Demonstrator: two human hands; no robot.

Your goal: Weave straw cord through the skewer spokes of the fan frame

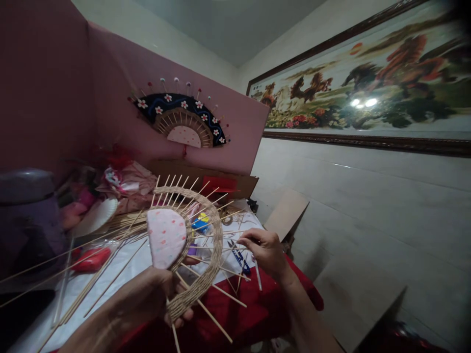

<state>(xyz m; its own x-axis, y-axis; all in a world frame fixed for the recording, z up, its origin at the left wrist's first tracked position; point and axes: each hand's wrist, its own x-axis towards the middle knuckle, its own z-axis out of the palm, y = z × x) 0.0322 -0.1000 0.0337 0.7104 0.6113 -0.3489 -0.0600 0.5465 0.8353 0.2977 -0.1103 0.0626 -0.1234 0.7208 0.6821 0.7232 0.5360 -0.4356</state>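
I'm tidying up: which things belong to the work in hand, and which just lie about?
Likely in use:
half-round fan of spotted fabric and brown woven bands
long pale wooden sticks
blue-handled metal snips

Probably lying about:
white fluted plate
red wrapped packet

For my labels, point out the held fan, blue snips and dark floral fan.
Held fan (172,238): head view, on its spotted panel.
Blue snips (240,259): head view, on the handle.
Dark floral fan (176,103): head view, on its dark band.
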